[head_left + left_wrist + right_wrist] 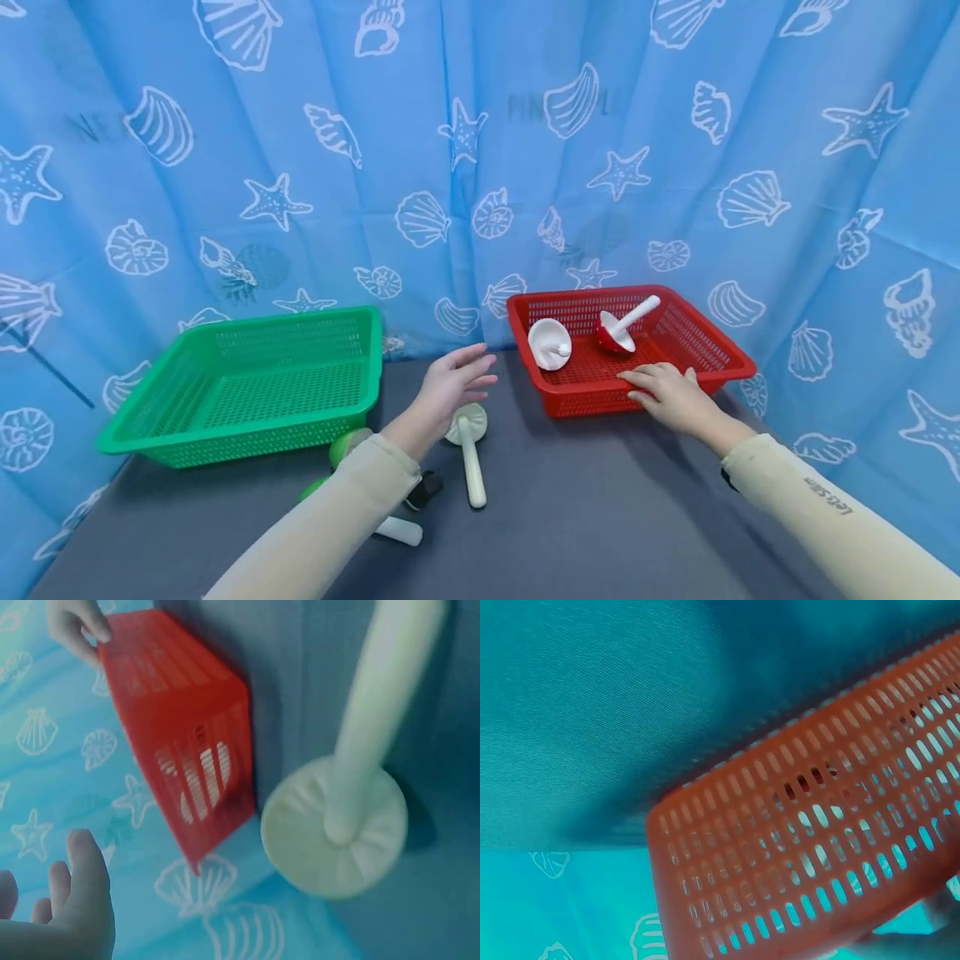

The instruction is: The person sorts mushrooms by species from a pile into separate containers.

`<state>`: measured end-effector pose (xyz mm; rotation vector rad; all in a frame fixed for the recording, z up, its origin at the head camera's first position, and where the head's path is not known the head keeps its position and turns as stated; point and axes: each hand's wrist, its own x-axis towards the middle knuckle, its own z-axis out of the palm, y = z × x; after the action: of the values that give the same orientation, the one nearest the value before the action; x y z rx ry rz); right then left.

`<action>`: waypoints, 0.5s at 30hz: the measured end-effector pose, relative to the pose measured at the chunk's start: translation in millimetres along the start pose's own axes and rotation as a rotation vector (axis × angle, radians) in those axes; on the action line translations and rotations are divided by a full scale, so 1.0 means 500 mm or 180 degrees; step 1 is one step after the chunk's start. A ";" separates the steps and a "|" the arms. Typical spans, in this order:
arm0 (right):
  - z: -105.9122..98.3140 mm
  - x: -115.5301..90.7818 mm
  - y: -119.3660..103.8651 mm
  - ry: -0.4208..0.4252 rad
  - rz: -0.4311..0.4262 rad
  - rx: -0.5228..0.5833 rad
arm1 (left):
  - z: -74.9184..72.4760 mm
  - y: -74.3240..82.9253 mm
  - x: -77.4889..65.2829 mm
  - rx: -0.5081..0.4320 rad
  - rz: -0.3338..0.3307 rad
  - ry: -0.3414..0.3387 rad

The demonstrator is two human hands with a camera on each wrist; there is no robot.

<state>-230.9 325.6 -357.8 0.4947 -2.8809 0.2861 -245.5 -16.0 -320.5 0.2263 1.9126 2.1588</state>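
1. Head: my left hand (pixel 453 385) spread near pale mushroom (pixel 472 471) on surface (pixel 562 508); right hand (pixel 666 396) pinches red basket (pixel 592 403) rim.
2. Only head shows me green basket (pixel 247 442).
3. Both baskets slotted plastic; mushroom underside ribbed.

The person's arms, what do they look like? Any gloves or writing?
A long cream fabric left sleeve and a matching long cream fabric right sleeve reach the wrists. The right one carries dark printed lettering, seemingly "Let's Slim". A small black piece shows at that wrist. No gloves cover the bare left grip or bare right grip.
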 end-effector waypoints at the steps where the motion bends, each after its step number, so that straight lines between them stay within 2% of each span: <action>1: -0.004 0.001 -0.002 -0.0023 -0.0022 0.0013 | -0.009 0.003 -0.008 0.0022 0.0041 -0.0013; 6: -0.025 0.008 -0.014 -0.0023 -0.0153 0.0167 | -0.050 0.017 -0.038 0.0165 0.0197 0.0039; 12: -0.041 0.016 -0.041 0.0061 -0.0222 0.0366 | -0.103 0.029 -0.073 0.0822 0.0385 0.0115; 15: -0.048 0.018 -0.053 0.0093 -0.0283 0.0360 | -0.133 0.039 -0.093 0.1045 0.0478 0.0157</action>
<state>-226.0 303.9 -328.4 0.6309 -2.8161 0.4396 -221.1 -94.9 -307.3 0.3908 2.3417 1.9400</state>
